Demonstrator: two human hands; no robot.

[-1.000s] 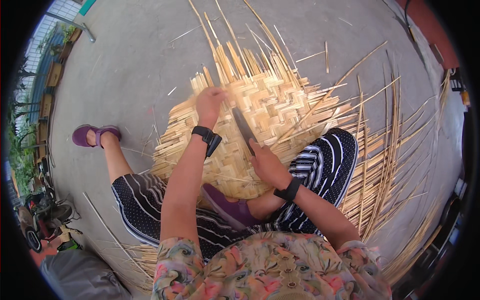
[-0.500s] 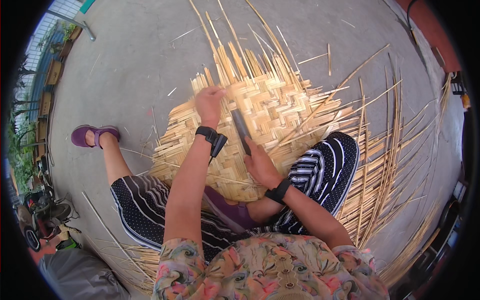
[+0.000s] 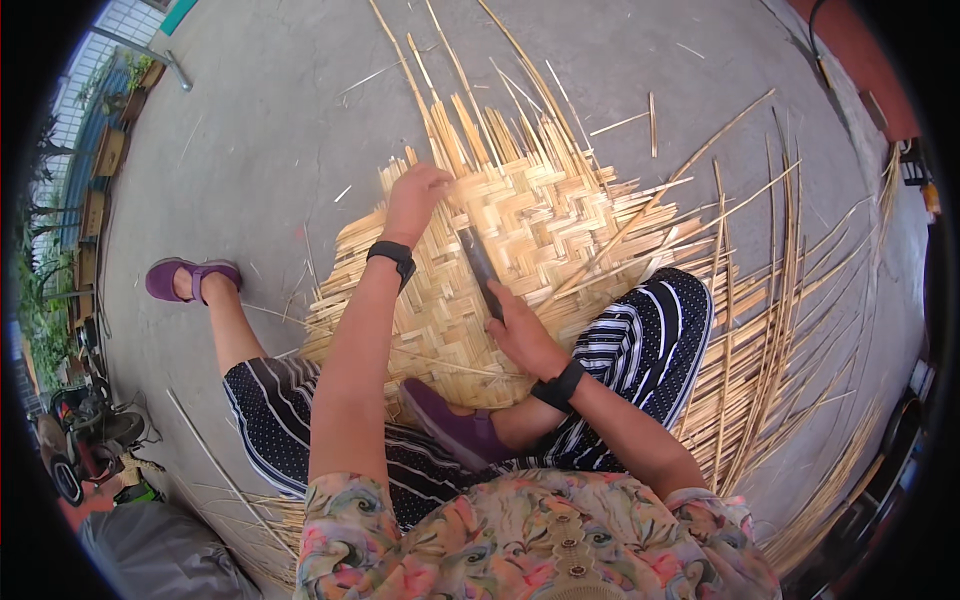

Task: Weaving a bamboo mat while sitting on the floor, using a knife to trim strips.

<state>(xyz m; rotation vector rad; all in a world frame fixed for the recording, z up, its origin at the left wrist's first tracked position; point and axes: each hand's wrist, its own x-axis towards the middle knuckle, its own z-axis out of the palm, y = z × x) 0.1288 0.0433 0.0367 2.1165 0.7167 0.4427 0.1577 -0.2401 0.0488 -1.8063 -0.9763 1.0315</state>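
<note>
A half-woven mat of flat bamboo strips [image 3: 540,215] lies on the concrete in front of me. My left hand [image 3: 415,200] rests on the weave near its far left part, fingers curled on the strips. My right hand [image 3: 520,335] grips the handle of a dark flat knife-like tool [image 3: 478,262], whose blade lies on the weave pointing away from me. Both wrists carry black bands. My legs in striped and dotted trousers lie on both sides of the mat.
Long loose bamboo strips [image 3: 780,300] fan out to the right and far side. My purple shoes [image 3: 185,278] sit at the left and under my knee. A parked motorbike [image 3: 85,450] and a grey bag stand at the lower left. Bare concrete surrounds the mat.
My right hand and the tool have drawn slightly back toward me along the weave. My left hand stays on the strips at nearly the same place.
</note>
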